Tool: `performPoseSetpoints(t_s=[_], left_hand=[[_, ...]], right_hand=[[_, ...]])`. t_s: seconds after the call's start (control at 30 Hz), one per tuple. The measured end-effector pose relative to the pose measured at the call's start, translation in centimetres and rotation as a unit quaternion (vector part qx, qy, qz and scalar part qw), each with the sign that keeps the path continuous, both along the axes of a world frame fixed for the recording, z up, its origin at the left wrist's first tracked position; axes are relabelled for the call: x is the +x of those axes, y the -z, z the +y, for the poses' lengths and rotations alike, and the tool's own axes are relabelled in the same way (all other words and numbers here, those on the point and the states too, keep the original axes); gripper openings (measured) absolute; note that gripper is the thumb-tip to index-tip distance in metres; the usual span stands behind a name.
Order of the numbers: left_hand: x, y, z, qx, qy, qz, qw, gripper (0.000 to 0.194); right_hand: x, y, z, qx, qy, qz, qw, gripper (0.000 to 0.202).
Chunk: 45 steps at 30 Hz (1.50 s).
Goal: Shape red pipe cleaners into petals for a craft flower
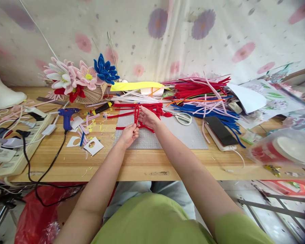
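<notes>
A red pipe cleaner (136, 114) bent into a narrow upright loop stands between my hands over the grey cutting mat (167, 139). My left hand (129, 135) is closed and pinches the loop's lower end. My right hand (147, 118) has its fingertips on the loop's upper right side, the fingers fairly straight; its exact grip is partly hidden. More red pipe cleaners (119, 128) lie on the mat behind and below the hands. Right of my right hand are a small red petal-like piece (167, 114) and scissors with pale handles (184, 118).
Bundles of red (193, 89) and blue pipe cleaners (223, 120) lie at the back right. A phone (222, 130) and a bagged cup (282, 149) stand right. Leftward are a blue glue gun (67, 118), a power strip (25, 149), a cutter (103, 107) and fuzzy flowers (87, 77).
</notes>
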State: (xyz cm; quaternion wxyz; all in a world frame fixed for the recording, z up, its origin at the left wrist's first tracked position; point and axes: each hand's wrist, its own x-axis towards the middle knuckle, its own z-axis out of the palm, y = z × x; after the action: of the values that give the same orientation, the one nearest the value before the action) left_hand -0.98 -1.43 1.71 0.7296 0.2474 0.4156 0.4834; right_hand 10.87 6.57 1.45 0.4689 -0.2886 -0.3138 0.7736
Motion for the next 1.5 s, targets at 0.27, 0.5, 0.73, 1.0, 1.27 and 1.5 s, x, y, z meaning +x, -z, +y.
performPoseSetpoints(t_s=[0.27,0.5,0.73,1.0,1.27,1.5], left_hand=[[-0.2,0.9,-0.2,-0.006,-0.006,0.003,1.000,0.018],[-0.4,1.1,-0.2,-0.020,-0.012,-0.006,1.000,0.017],[-0.1,0.9,-0.6,-0.028,-0.004,0.007,1.000,0.017],[0.1,0.4,-0.9,-0.025,-0.015,0.023,0.999,0.021],[-0.6,0.5,-0.7,0.005,-0.026,0.067,0.997,0.020],[-5.2,0.9,0.7,0.057,0.089,0.290,0.951,0.011]], right_hand=[[-0.3,-0.4,0.4,0.014,-0.004,-0.057,0.998,0.016],[0.1,-0.4,0.6,0.042,-0.018,-0.079,0.996,0.021],[-0.4,0.0,0.9,0.047,0.019,-0.101,0.994,0.021],[-1.2,-0.1,0.9,-0.015,0.090,-0.093,0.991,0.014],[-1.7,-0.1,0.6,-0.014,0.134,-0.105,0.985,0.015],[3.2,0.1,-0.6,0.108,-0.038,-0.274,0.955,0.020]])
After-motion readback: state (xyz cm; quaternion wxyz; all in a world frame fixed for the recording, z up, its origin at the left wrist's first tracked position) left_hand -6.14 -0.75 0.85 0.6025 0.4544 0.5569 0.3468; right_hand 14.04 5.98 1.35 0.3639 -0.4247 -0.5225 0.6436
